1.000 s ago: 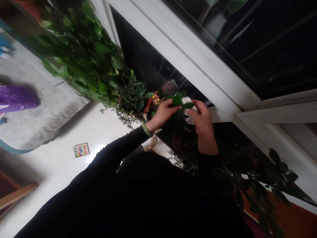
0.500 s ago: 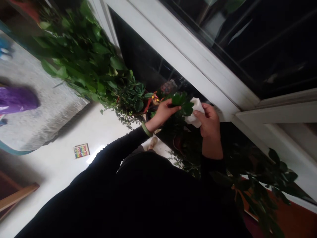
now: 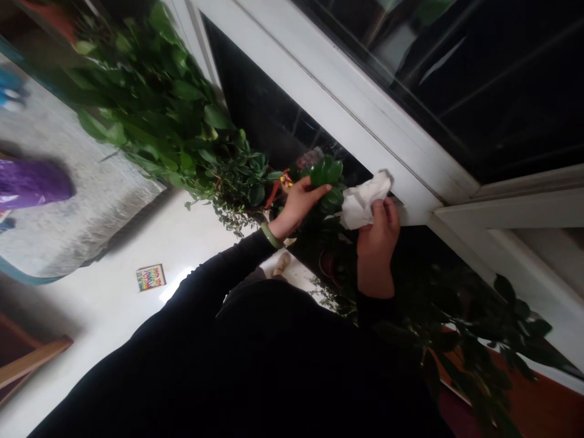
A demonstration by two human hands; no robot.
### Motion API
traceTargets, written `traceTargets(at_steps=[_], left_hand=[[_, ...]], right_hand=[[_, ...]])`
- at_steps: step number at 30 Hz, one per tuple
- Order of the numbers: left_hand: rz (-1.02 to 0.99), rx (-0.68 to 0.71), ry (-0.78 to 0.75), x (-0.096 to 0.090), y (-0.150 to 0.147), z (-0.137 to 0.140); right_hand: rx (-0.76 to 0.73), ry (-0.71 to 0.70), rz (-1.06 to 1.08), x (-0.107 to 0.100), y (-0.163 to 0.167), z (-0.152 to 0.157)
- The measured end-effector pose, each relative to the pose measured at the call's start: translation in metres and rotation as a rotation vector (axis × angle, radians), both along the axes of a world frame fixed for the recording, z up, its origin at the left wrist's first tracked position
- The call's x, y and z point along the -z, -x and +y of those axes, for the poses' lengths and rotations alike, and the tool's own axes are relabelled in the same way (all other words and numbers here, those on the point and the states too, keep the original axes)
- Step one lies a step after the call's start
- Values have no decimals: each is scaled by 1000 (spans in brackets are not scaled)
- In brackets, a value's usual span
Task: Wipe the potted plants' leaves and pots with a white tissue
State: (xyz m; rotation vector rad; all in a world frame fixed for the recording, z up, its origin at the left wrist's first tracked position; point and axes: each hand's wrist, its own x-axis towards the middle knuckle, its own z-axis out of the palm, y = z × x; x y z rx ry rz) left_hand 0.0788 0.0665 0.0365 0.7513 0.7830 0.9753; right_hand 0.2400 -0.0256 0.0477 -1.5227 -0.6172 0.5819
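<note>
Glossy green leaves [image 3: 326, 173] of a potted plant are pinched between the thumb and fingers of my left hand [image 3: 298, 205], which wears a green bangle [image 3: 271, 236] at the wrist. Just to the right, my right hand [image 3: 379, 240] grips a crumpled white tissue [image 3: 365, 201] by its lower right side. The tissue spreads out beside the leaves, close to the window frame. Below the hands, the rim of a reddish-brown pot [image 3: 326, 264] shows dimly. Where the stem enters the soil is hidden.
Dense leafy plants [image 3: 168, 115] stand to the left along the white window frame [image 3: 328, 79]. Another dark-leaved plant [image 3: 474, 328] spreads at lower right. A small colourful box [image 3: 150, 277] lies on the pale floor, and a purple bag [image 3: 34, 182] rests on a grey-covered surface at far left.
My right hand has shifted slightly left and down, and the tissue now sits more opened out, its top higher. The held leaves have tilted a little left; my left hand has barely moved.
</note>
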Motion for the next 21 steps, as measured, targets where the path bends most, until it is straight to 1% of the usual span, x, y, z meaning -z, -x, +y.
traceTargets(at_steps=[5, 9, 12, 15, 18, 21], left_hand=[[24, -56, -55, 1, -9, -2], [97, -104, -98, 2, -15, -2], [110, -116, -89, 3, -17, -2], [83, -98, -50, 5, -16, -2], [52, -69, -40, 5, -14, -1], [57, -29, -63, 5, -13, 0]], right_hand=[[-100, -12, -69, -2, 25, 6], [-186, 16, -77, 5, 34, 13], [-179, 44, -19, 16, 26, 15], [-119, -28, 13, 22, 13, 14], [-93, -103, -66, 20, 5, 15], [-158, -124, -188, 9, 6, 22]])
